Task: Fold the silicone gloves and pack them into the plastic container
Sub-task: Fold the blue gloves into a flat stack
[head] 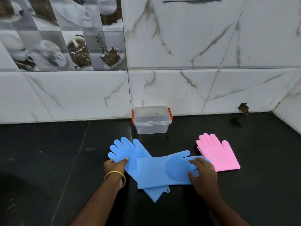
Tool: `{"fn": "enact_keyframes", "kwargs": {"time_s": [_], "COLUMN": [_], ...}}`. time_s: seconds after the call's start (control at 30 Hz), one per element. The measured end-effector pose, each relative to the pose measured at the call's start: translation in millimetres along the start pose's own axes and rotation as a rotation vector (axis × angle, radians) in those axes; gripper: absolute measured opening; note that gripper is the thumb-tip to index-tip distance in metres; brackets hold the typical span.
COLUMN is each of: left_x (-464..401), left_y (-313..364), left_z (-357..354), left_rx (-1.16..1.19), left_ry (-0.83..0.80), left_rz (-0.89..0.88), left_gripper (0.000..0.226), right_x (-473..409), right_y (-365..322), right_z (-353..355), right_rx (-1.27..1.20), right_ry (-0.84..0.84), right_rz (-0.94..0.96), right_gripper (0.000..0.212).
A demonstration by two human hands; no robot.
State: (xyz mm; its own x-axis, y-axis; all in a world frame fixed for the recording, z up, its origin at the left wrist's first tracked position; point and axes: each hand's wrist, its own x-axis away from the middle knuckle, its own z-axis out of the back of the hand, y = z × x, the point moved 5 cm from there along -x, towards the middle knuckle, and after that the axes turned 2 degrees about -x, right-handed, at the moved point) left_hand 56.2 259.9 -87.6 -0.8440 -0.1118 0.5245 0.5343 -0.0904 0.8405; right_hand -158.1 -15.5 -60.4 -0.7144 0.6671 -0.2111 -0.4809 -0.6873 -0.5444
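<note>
Two sky-blue silicone gloves lie crossed on a black counter: the lower blue glove [130, 154] points its fingers up-left, while the upper blue glove [164, 170] lies flat across it, fingers to the right. A flat pink silicone glove [218, 154] rests just to their right. Behind them stands a lidded clear plastic container with red clips [152, 120], against the wall.

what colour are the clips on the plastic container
Red-orange clips, one on each end of the clear plastic container, seen in the head view.
</note>
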Motion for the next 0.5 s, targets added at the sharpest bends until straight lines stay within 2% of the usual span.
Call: {"fn": "enact_keyframes", "kwargs": {"time_s": [0.03, 0.1, 0.13, 0.2, 0.33, 0.5], "left_x": [-3.4, -9.5, -12.5, -14.1, -8.8, 10.3], "left_y": [3.5, 8.6, 11.1, 17.8, 29.5, 57.5], "left_z": [-1.9, -4.7, -7.2, -13.8, -23.0, -27.3], "left_rx": [0.047, 0.090, 0.091, 0.077, 0.095, 0.196], "left_ry": [0.000, -0.005, -0.027, -0.092, -0.173, -0.133], "left_rz": [0.053, 0.143, 0.166, 0.185, 0.145, -0.047], "left_gripper": [0.029, 0.047, 0.056, 0.060, 0.040, 0.025], "right_x": [2.0, 7.9, 9.5, 10.4, 8.0, 6.6], "right_y": [-4.6, -11.2, -13.5, -15.1, -14.0, -13.2], "right_z": [-8.0, -22.9, -27.0, -29.3, -24.9, -23.5], "right_rx": [-0.044, -0.073, -0.047, 0.006, 0.049, 0.049], "right_ry": [-0.119, -0.323, -0.377, -0.412, -0.485, -0.516], "right_rz": [0.046, 0.113, 0.146, 0.184, 0.178, 0.184], "right_gripper": [0.044, 0.041, 0.039, 0.036, 0.038, 0.037]}}
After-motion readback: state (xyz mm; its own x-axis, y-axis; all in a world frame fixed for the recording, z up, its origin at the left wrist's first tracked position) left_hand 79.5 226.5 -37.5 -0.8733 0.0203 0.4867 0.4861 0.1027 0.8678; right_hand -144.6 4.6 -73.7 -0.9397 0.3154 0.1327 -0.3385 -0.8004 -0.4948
